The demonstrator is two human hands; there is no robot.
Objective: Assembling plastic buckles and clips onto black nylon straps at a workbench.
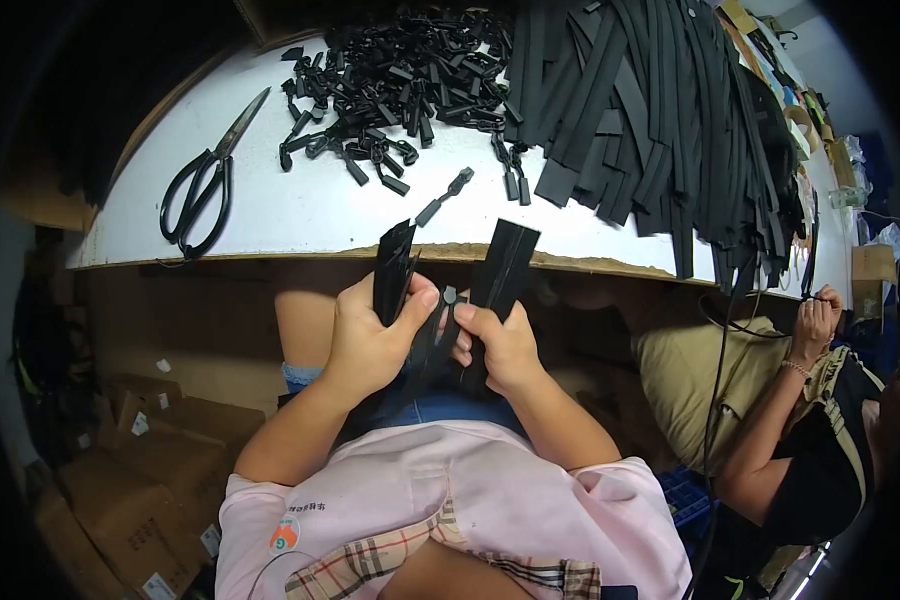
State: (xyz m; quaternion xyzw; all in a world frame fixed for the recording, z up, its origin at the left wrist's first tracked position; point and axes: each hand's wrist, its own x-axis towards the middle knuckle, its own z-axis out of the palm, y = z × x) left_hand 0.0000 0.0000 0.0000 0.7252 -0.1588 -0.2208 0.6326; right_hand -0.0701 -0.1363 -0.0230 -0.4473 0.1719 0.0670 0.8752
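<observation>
My left hand (368, 335) is closed round a folded bunch of black zipper tape (394, 265), just in front of the table edge. My right hand (508, 350) grips another length of black zipper tape (505, 262), its flat end pointing up toward the table. Between my thumbs sits a small zipper slider (449, 296), on or against the dark tape that hangs down over my lap. Whether the tape runs through the slider cannot be made out. A single zipper slider with a pull (444, 197) lies on the table just beyond my hands.
Black-handled scissors (198, 195) lie at the table's left. A heap of black zipper sliders (400, 85) covers the back middle. Many black tapes (630, 120) hang over the right edge. A co-worker's hand (818, 318) is at far right; cardboard boxes (130, 500) stand lower left.
</observation>
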